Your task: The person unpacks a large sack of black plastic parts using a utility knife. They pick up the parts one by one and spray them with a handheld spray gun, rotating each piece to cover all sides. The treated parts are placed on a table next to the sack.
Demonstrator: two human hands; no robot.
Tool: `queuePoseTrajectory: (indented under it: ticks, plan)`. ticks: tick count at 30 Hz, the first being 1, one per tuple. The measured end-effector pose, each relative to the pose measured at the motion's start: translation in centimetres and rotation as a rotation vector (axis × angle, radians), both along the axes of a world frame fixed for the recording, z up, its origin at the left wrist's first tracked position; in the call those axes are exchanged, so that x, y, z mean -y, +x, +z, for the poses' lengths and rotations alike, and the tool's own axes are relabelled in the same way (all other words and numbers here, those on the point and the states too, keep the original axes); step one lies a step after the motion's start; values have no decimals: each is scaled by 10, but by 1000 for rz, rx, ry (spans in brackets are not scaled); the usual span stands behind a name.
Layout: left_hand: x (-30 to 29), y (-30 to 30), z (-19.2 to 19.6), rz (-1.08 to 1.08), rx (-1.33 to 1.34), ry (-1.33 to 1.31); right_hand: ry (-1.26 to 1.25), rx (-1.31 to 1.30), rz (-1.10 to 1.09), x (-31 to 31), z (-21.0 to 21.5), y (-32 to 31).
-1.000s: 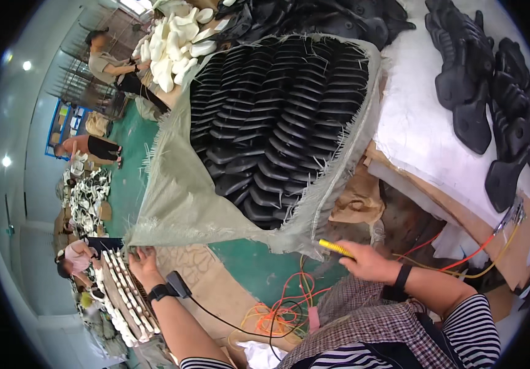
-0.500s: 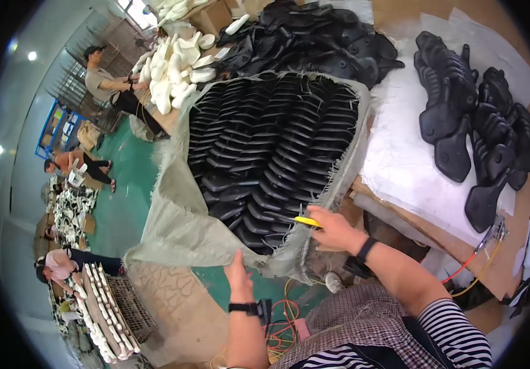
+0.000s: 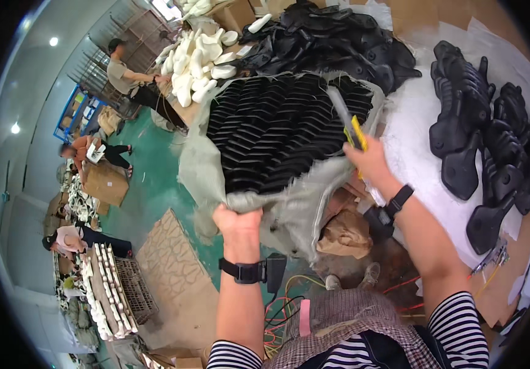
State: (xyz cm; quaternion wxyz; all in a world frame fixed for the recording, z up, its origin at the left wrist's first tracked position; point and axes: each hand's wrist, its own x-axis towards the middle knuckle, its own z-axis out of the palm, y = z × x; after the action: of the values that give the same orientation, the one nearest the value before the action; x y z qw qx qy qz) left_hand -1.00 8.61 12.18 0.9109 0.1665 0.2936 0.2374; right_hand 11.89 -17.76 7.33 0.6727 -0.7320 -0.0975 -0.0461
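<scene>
A large pale woven sack stands in front of me with its mouth spread wide and its edges frayed. Rows of curved black moulded parts are stacked tightly inside it. My left hand is closed round the sack's near rim, with the cloth bunched in the fingers. Over the right side of the sack, my right hand grips a yellow-handled utility knife. Its long blade points up and away from me, above the black parts; whether it touches anything I cannot tell.
More black parts lie on a white-covered table at the right, and a heap lies behind the sack. White pieces are piled at the far left. Several people stand further left. A brown bag and cables lie below.
My left hand has gone from beside the sack's edge to gripping it, and the near rim is pulled up. My right hand has moved up and right, bringing the knife over the sack.
</scene>
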Motion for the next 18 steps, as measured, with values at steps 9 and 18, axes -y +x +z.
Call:
queuePoseTrajectory:
  ticks: [9,18]
  plan:
    - [55,-62,-100,-123,243,-227,-210,152,-256,23,-58,-13]
    - [46,-125,-162,-113,58,-240,-225,-146,-197,50,-124,-69]
